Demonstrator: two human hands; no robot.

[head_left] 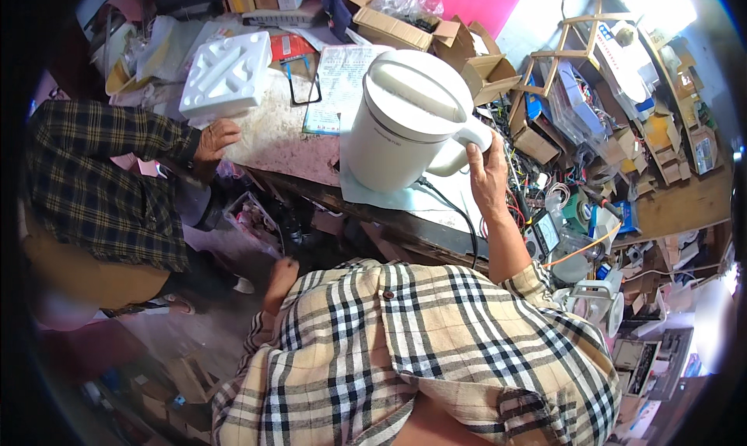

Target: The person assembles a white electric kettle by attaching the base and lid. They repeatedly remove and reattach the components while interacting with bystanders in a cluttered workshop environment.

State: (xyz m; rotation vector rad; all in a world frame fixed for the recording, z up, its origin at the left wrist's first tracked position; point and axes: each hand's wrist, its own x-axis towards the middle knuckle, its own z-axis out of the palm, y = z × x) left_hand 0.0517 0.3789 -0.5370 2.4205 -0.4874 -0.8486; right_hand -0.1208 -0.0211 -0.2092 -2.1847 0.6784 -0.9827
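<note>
A white soymilk maker point(393, 123) with a lid and a side handle stands upright on the workbench, on a pale blue sheet. My right hand point(489, 173) is on its side handle, thumb and fingers closed around the handle's outer end. A black power cord point(455, 205) runs from the base of the soymilk maker over the bench edge. My left hand point(282, 276) hangs low beside my body, below the bench edge, its fingers curled. Nothing shows in it.
Another person's hand point(214, 141) rests at the bench's left edge, near a white foam tray point(226, 74). A printed sheet point(338, 84) lies behind the soymilk maker. Open cardboard boxes point(478, 57) stand behind it. A multimeter point(542, 234), wires and loose parts crowd the right.
</note>
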